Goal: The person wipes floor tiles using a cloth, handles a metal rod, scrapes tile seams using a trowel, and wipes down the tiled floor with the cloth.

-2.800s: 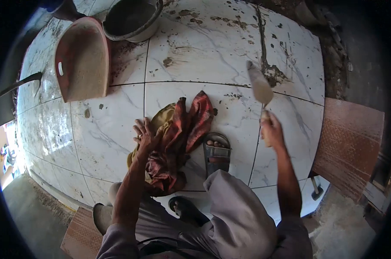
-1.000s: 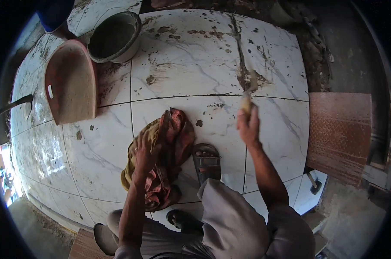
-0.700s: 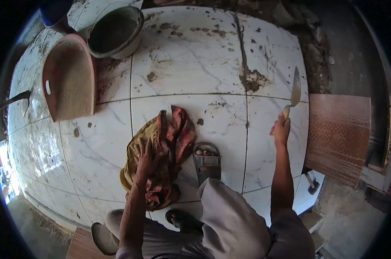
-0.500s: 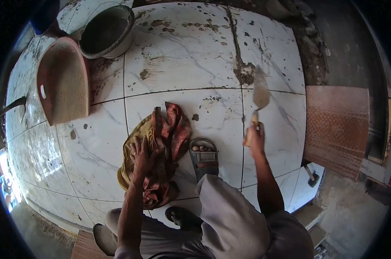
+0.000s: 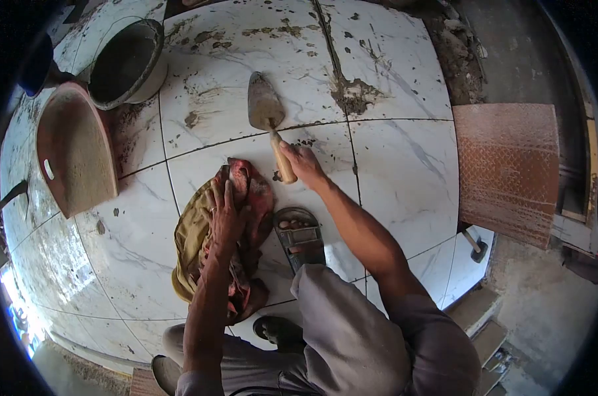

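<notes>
My right hand (image 5: 301, 166) grips the wooden handle of a pointed trowel (image 5: 264, 104), its metal blade aimed away from me over the white tiles (image 5: 404, 168). The blade looks grey with some mortar or dirt on it. My left hand (image 5: 223, 214) lies on a crumpled cloth (image 5: 251, 191), red patterned and olive in colour, with its fingers stretched out over the folds. Just right of the cloth is my sandalled foot (image 5: 299, 234). Dark wet mortar (image 5: 353, 98) sits at a joint between tiles, beyond the trowel to the right.
A bucket (image 5: 147, 86) with grey contents and a reddish scoop-like pan (image 5: 81, 152) stand at the left. A brown patterned tile (image 5: 507, 171) lies at the right edge, with a mallet (image 5: 476, 247) below it. Rubble (image 5: 460, 59) lines the far right side.
My right hand has swung the trowel left, from beside the mortar patch to above the cloth. My left hand stays on the cloth, fingers now further up it. The view has shifted slightly.
</notes>
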Motion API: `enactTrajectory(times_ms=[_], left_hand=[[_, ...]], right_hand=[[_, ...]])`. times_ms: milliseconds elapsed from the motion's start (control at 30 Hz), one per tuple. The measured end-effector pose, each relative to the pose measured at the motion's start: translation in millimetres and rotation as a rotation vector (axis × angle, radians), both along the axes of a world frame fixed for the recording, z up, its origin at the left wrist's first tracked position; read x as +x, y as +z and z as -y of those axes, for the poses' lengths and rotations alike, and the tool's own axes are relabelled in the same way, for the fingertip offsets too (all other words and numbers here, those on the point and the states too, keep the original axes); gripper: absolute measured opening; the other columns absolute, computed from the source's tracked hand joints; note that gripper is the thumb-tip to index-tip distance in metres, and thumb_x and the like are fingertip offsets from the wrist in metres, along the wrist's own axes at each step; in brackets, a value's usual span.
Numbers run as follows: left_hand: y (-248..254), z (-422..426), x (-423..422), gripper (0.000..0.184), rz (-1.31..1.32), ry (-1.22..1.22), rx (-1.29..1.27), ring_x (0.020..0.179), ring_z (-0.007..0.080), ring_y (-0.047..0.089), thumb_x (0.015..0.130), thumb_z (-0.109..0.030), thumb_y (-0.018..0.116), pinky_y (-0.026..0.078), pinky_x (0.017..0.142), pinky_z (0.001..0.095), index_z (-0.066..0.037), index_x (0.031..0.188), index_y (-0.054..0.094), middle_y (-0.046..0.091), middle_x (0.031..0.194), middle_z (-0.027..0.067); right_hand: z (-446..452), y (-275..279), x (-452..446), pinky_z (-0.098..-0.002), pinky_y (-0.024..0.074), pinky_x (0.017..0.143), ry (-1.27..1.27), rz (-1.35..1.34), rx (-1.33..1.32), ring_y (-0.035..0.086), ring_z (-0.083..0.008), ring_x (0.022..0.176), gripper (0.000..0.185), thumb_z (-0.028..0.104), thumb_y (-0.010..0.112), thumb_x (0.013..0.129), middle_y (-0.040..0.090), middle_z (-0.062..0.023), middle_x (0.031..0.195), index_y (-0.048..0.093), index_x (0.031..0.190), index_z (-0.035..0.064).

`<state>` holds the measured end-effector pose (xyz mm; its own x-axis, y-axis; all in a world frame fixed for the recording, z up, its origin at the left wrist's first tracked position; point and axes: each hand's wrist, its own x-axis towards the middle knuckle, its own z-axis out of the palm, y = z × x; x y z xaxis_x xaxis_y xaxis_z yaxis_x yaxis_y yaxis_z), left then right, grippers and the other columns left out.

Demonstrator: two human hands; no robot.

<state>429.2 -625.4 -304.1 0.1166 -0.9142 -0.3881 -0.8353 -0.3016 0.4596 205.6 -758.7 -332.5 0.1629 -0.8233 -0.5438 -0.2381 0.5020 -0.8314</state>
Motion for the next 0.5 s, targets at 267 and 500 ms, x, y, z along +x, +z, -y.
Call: enactTrajectory(times_ms=[267,500], left_hand=[[-4.0,0.6,0.3,0.092,0.129,-0.085,0.112,0.142,0.0442,0.008,0.077,-0.036,0.071,0.016,0.105,0.0695,-0.017,0.150,0.019,0.005,0.157,0.0173],[-7.3,-0.6,0.9,0.088,0.132,-0.098,0.106,0.141,0.0472,0.007,0.080,-0.038,0.067,0.015,0.103,0.0723,-0.016,0.150,0.018,0.004,0.156,0.0184]], right_hand=[[127.8,12.0,-106.3,-0.0484,0.0479,0.081,0.150,-1.081,-0.788,0.057,-0.0357,0.100,0.027,0.021,0.060,0.085,0.059,-0.0224,0.106,0.063,0.109,0.0076],[146.1,24.1,-127.2,-0.0477,0.0519,0.078,0.653,-1.267,-0.587,0.065,-0.0408,0.086,0.026,0.013,0.048,0.081,0.066,-0.0243,0.089,0.069,0.084,-0.0001]])
